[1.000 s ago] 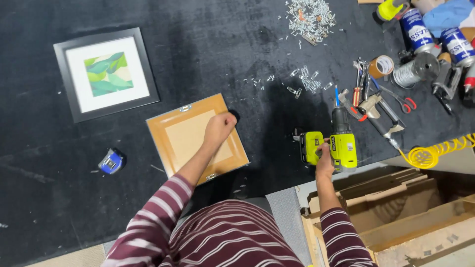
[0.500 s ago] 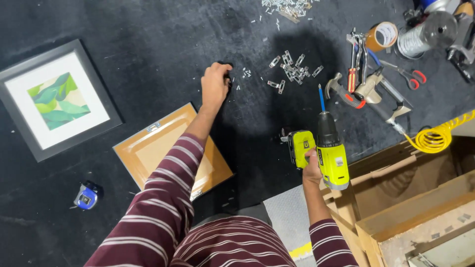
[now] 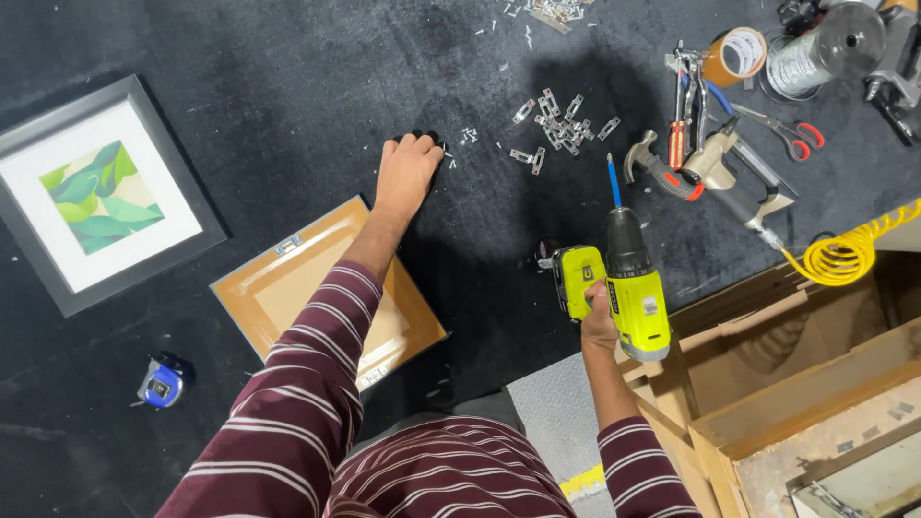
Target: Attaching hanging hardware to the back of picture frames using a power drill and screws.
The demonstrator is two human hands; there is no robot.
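Head camera looks down over my striped sleeves onto the black carpeted work surface [image 3: 240,58]. My left hand [image 3: 407,173] is stretched far forward, palm down, fingers close together and curled at the tips on the carpet, right beside a few tiny screws [image 3: 467,135]; I cannot tell whether anything is pinched under the fingertips. My right hand [image 3: 599,321] is wrapped tight around the grip of the yellow-green cordless drill [image 3: 625,283], whose blue bit points away from me toward a scatter of small metal hanger plates [image 3: 558,120]. Under my left forearm lies a picture frame face down [image 3: 288,288], its brown backing up, with a small metal hanger at its far edge. Well to the left sits a black-framed leaf print [image 3: 96,197], face up, and near my left elbow a blue tape measure [image 3: 161,381]. Beyond the drill lie a hammer [image 3: 662,173], red-handled scissors [image 3: 782,129], a roll of tape [image 3: 734,53] and a coiled yellow air hose [image 3: 844,251]. Wooden frames [image 3: 767,384] are stacked at my right.
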